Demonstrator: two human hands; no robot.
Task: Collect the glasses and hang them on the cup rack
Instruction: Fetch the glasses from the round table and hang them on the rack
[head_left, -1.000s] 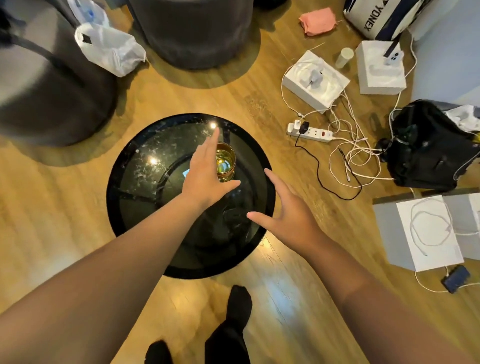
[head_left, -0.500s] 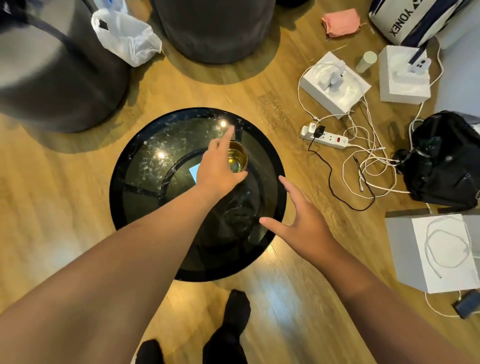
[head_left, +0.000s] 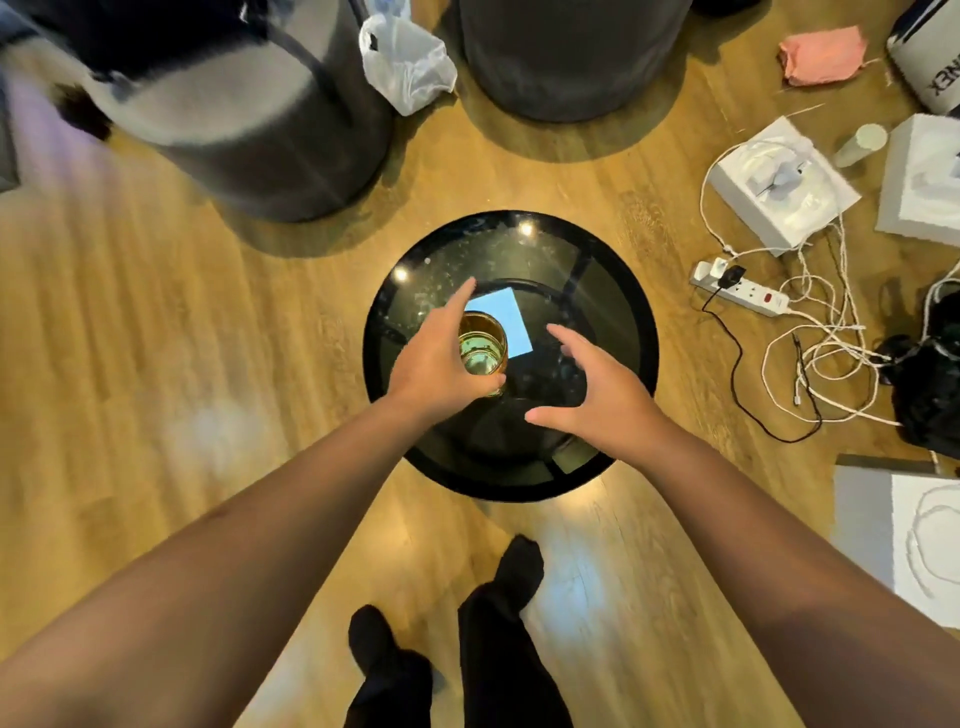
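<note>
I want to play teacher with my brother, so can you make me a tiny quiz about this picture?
1. True or false: the left hand grips the amber glass.
2. What is the right hand doing? A) holding a glass B) hovering open, holding nothing C) pulling a cable
3. Fill in: the glass is over a round black glass ____.

Key: 1 true; 2 B; 3 table.
</note>
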